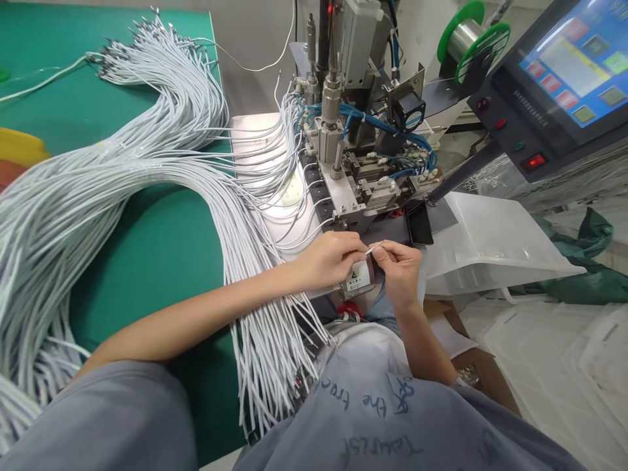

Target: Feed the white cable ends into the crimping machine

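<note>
Between my fingertips is the end of a thin white cable (371,249), pinched from both sides in front of the machine. My left hand (334,258) is closed on the cable, coming in from the left over the bundle. My right hand (400,265) is closed too, with thumb and finger at the cable's tip; the finer detail of that tip is too small to make out. Just above both hands stands the machine (338,157), with metal cylinders and blue air tubes. Several white cables run into its left side.
A large bundle of white cables (196,176) lies over the green table mat (161,242). At right are a screen (579,65) on an arm, a green wire spool (466,42), a small black tray (420,224) and a white plastic bin (495,242).
</note>
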A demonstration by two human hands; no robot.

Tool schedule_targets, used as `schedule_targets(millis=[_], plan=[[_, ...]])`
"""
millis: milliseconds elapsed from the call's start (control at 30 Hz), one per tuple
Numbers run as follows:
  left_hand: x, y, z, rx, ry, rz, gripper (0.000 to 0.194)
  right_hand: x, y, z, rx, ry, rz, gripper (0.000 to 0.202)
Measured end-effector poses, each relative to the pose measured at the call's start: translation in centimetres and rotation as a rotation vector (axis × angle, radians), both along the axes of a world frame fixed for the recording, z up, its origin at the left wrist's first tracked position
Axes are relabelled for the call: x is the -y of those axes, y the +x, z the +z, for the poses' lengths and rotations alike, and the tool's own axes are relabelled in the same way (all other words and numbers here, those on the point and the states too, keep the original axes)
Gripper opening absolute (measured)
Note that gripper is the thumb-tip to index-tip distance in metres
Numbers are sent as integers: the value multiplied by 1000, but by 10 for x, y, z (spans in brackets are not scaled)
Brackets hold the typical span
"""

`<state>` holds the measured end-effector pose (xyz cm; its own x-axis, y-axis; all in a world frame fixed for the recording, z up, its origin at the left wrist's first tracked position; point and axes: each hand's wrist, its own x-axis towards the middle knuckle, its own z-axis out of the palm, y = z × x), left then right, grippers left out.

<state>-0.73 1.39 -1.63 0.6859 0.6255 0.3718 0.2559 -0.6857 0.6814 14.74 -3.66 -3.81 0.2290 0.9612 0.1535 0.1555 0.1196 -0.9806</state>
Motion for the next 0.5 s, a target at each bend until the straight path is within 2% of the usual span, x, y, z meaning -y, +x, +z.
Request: schedule_targets(millis=[67, 167, 267, 367, 433, 500], plan=[[2, 1, 1, 49, -10, 2, 19, 3, -6, -2, -9, 21, -57, 19], [1, -1, 4, 15, 76, -19, 20, 5, -5, 4, 159, 75, -101, 20], [-3, -5, 7, -200, 306, -26, 26, 1, 4, 16, 373, 134, -1, 19], [-7, -8, 8, -355, 471, -11, 29, -5, 8, 19, 380, 123, 100, 22], [-8, -8, 8, -278, 423, 17, 27, -7, 4, 14, 273, 97, 55, 24], [-6, -6, 7, -101, 273, 46, 23, -7, -6, 7, 144, 74, -35, 24]])
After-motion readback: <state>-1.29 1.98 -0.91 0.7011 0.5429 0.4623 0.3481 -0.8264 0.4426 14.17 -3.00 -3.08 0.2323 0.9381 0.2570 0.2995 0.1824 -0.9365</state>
